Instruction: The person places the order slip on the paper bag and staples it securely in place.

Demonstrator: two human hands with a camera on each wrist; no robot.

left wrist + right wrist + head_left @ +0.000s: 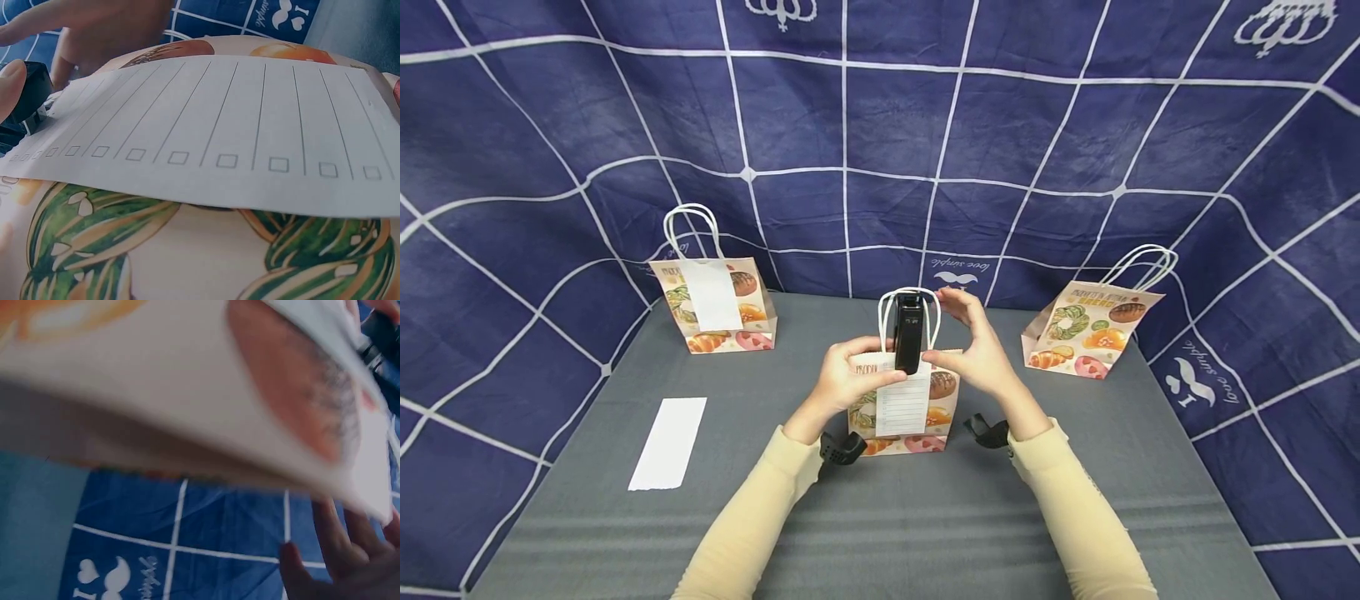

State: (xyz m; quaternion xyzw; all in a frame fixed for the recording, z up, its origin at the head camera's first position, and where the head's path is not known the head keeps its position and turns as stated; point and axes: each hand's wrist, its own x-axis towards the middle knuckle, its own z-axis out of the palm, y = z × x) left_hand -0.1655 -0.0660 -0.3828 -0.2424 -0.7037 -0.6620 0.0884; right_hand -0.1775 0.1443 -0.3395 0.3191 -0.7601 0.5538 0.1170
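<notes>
In the head view a printed paper bag (940, 417) with white handles stands in the middle of the table. A white checklist paper (902, 408) with ruled lines and small boxes lies against its front. My left hand (844, 379) grips a black stapler (909, 335), upright over the bag's top edge at the paper's upper end. My right hand (981, 346) is at the bag's top right, thumb on the front near the stapler, other fingers raised behind the rim. In the right wrist view its fingers (340, 547) reach behind the bag's edge.
Another printed bag (760, 321) with a white paper (711, 296) on its front stands at the back left. A third bag (1086, 333) stands at the right. One loose white paper strip (667, 443) lies on the grey table at the left. Blue checked cloth surrounds the table.
</notes>
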